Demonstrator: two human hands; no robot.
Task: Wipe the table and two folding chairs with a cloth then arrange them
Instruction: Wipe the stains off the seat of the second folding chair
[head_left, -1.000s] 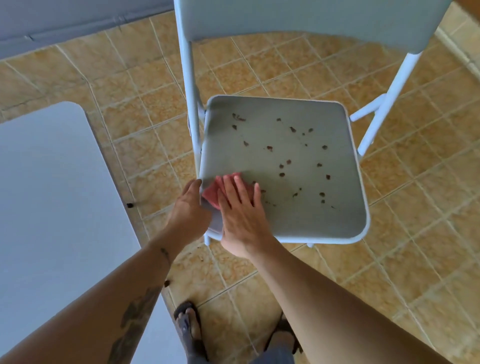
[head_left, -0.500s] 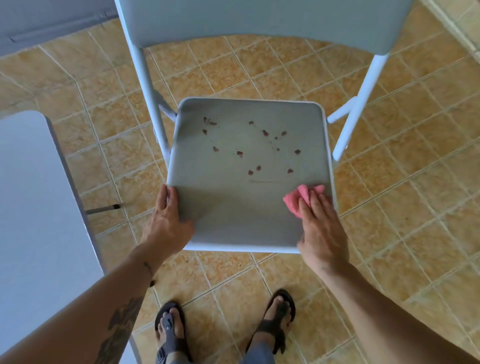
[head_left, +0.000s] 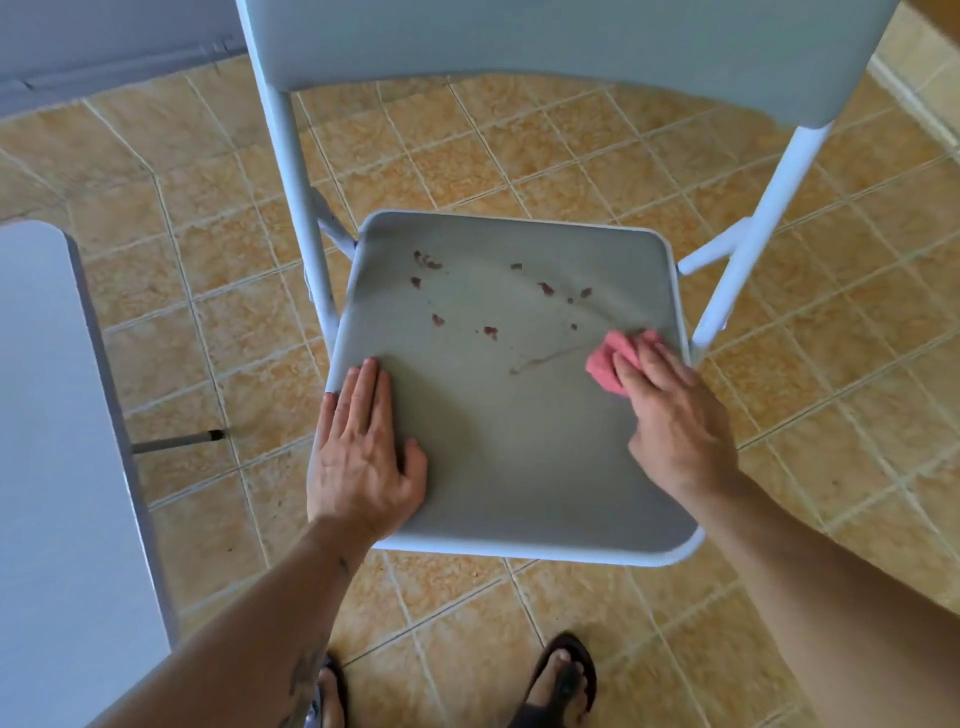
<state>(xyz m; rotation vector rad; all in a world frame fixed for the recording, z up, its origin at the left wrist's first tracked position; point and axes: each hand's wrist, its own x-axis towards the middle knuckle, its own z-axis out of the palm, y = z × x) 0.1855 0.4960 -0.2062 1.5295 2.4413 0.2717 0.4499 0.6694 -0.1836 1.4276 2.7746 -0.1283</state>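
Observation:
A grey folding chair (head_left: 519, 441) stands in front of me, its seat facing up and its backrest across the top of the view. Several dark reddish crumbs (head_left: 436, 319) and a thin smear lie on the far half of the seat. My right hand (head_left: 670, 415) presses a pink cloth (head_left: 605, 364) against the seat near its right edge. Fingers together, my left hand (head_left: 363, 447) lies flat on the seat's near left corner. A corner of the grey table (head_left: 57, 467) fills the left side.
The floor (head_left: 831, 415) is tan tile. A thin table leg (head_left: 176, 441) pokes out from under the table toward the chair. My sandalled feet (head_left: 561, 680) stand just in front of the seat. A grey wall base (head_left: 104, 57) runs along the top left.
My right hand swept the cloth from the seat's near left corner across to the right edge, then a little farther up. Fewer crumbs lie on the near half. My left hand moved from the seat's edge onto its top.

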